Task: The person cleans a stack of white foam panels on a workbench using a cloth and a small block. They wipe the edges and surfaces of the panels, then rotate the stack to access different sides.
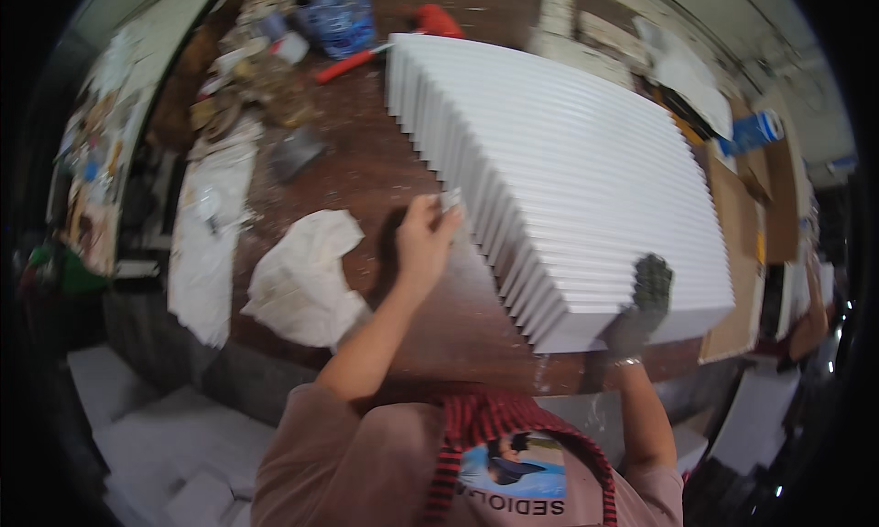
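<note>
A large white ribbed stack (586, 170), made of many thin strips or panels set side by side, lies across the table. Along its left side, my bare left hand (425, 243) has thumb and fingers pinched on a small pale piece (450, 200), close to the strip ends. My right hand (646, 293), in a dark grey glove, rests on top of the stack near its front right corner. The glove's fingers blur into one dark patch, so their pose is unclear. A crumpled white cloth (298, 271) lies left of my left forearm.
The brown table (366, 174) carries a grey block-like piece (298, 152), a red-handled tool (346, 65) and a blue plastic bottle (337, 19) at the back left. A long white strip (211, 234) lies along the left edge. Cardboard (735, 252) and a blue roll (753, 133) are at right.
</note>
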Motion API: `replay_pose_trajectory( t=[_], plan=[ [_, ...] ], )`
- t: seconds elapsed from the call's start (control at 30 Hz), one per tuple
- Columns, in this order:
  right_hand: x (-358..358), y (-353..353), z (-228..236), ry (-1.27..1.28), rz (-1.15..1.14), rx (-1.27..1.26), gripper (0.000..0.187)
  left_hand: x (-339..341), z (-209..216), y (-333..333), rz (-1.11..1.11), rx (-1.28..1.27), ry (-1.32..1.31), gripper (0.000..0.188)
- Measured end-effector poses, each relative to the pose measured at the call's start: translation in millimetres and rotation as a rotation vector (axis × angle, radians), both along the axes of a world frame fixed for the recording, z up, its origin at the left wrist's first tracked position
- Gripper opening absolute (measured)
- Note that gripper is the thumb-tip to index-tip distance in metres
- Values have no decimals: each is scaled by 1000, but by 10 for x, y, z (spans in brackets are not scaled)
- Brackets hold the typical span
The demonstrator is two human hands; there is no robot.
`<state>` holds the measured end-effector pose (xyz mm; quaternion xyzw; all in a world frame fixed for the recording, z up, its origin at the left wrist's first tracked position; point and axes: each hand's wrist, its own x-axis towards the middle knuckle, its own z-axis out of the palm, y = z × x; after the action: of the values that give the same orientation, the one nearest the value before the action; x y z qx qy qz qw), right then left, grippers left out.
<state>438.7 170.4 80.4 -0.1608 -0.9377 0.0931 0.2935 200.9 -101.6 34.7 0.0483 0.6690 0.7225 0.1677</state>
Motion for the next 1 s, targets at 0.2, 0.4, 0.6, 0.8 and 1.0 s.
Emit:
replay_pose_trajectory(
  t=[0.2, 0.4, 0.6, 0.8, 1.0],
  plan=[
    [-59, -49, 17, 105, 25, 13, 72, -346, 321, -694, 130, 259, -70, 26],
    [-57, -69, 18, 112, 22, 2, 72, -1053, 338, -2368, 696, -366, 269, 34],
    [-71, -90, 25, 99, 22, 44, 76, -1523, 439, -3331, 764, -1019, 724, 33],
    [-50, -70, -25, 112, 10, -2, 76, -1585, 342, -3260, 520, -1385, 496, 29],
    [-5, -26, -62, 111, -2, -53, 79, -1602, 320, -3360, 554, -1348, 477, 31]
  ],
)
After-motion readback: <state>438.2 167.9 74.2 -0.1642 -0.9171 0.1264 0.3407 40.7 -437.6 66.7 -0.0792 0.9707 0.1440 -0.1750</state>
